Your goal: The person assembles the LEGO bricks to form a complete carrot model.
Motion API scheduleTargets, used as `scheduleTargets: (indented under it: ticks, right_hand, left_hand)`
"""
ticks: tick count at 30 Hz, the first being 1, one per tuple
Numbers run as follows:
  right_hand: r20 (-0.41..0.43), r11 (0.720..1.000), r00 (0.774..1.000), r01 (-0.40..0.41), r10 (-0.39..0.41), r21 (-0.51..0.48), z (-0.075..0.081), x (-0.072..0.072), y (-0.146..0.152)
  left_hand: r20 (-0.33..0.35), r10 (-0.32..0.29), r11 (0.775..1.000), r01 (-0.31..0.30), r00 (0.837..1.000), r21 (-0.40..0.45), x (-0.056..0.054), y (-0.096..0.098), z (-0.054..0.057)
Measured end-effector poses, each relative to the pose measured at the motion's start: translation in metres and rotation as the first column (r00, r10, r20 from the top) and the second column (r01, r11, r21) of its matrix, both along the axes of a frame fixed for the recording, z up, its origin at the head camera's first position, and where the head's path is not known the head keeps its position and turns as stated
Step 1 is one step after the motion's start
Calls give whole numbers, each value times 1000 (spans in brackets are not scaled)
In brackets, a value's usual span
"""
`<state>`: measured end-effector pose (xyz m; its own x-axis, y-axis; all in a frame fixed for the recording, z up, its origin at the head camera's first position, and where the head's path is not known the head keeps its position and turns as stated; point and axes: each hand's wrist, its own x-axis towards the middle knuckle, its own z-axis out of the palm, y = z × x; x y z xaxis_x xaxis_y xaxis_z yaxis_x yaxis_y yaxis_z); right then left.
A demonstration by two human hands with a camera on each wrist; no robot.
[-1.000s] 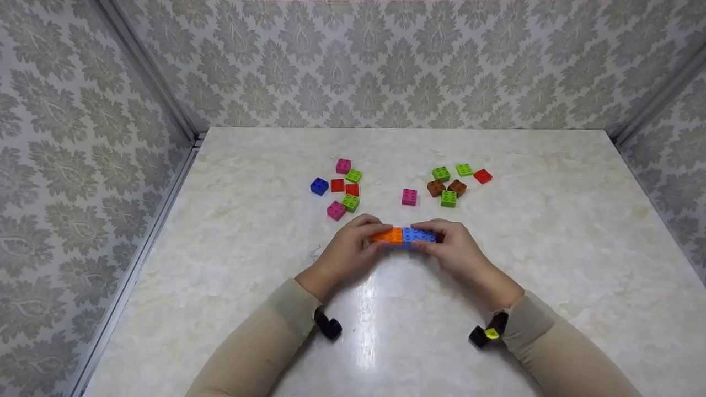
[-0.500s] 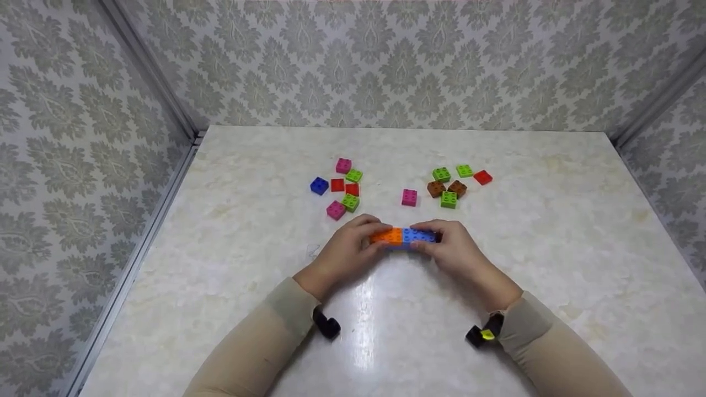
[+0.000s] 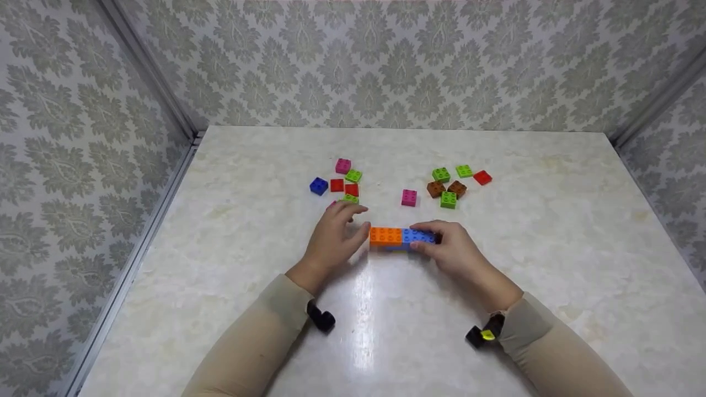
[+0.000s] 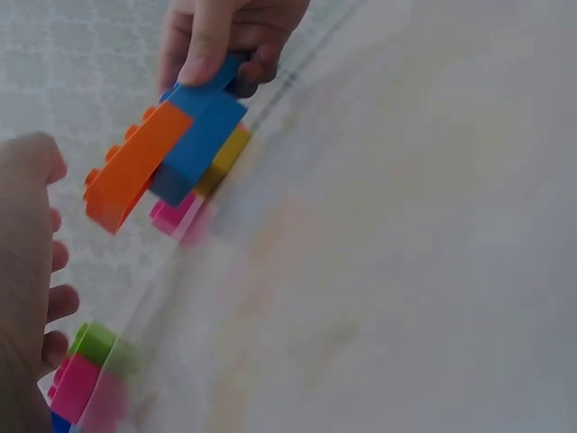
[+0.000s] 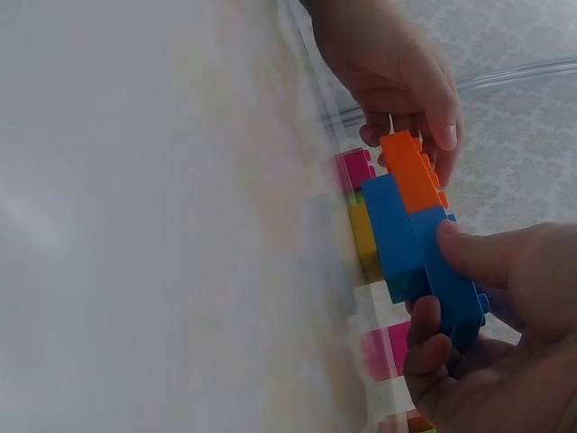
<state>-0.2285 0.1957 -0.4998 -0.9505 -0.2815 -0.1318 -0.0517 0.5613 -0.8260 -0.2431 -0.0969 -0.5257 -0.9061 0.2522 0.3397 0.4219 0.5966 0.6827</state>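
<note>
A stack of toy building bricks stands on the table in front of me. Its top layer joins an orange brick on the left to a blue brick on the right. Beneath them the right wrist view shows another blue brick, with a yellow brick at the bottom. My right hand grips the right end of the stack, thumb and fingers on the upper blue brick. Just off the orange end is my left hand, holding nothing, its fingers loosely bent.
Behind my left hand lies a loose group of pink, green, red and dark blue bricks. A single pink brick sits beyond the stack. Farther right are green, brown bricks and a red one. A patterned wall borders the table's back.
My left hand has let go of the orange brick and moved left and slightly away from me, now covering most of a pink brick. The right hand keeps its grip, and the stack stays put.
</note>
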Motion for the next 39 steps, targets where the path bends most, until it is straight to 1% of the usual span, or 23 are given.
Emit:
scheduleTargets:
  ticks: [2,3,5,7,10,14,18,24,27,34,39]
  right_hand:
    - [-12,1000,1000,-4,4,7,0,1,0]
    - [-18,1000,1000,-8,8,12,-1,1,0]
    - [-22,1000,1000,-10,10,16,-1,1,0]
    - [-19,1000,1000,-7,8,13,-2,1,0]
    - [-18,1000,1000,-6,6,6,-3,0,1]
    - [-10,1000,1000,-11,11,0,-3,-1,2]
    - [-2,1000,1000,-10,10,-4,-3,-2,3]
    - [2,1000,1000,-3,4,-10,-1,-1,2]
    - [-2,1000,1000,0,0,-11,-1,-1,1]
    - [-19,1000,1000,6,-7,-10,-1,1,0]
    - [-16,1000,1000,6,-6,-7,-2,1,0]
  left_hand:
    - [-19,81,997,-81,997,9,-4,-5,0]
    - [-16,119,993,-119,993,11,-6,-7,0]
    - [6,192,981,-192,981,7,-9,-11,-1]
    - [37,253,967,-253,967,-7,-11,-14,-1]
    - [74,318,948,-315,945,-51,-14,-17,0]
    - [127,374,926,-362,919,-113,-17,-19,0]
    - [188,402,913,-378,896,-153,-20,-19,-1]
    - [223,420,905,-387,880,-178,-22,-20,-1]
    - [225,422,904,-388,878,-180,-22,-21,-1]
    - [203,419,905,-387,885,-178,-23,-22,-2]
    - [202,427,902,-399,881,-167,-22,-21,-1]
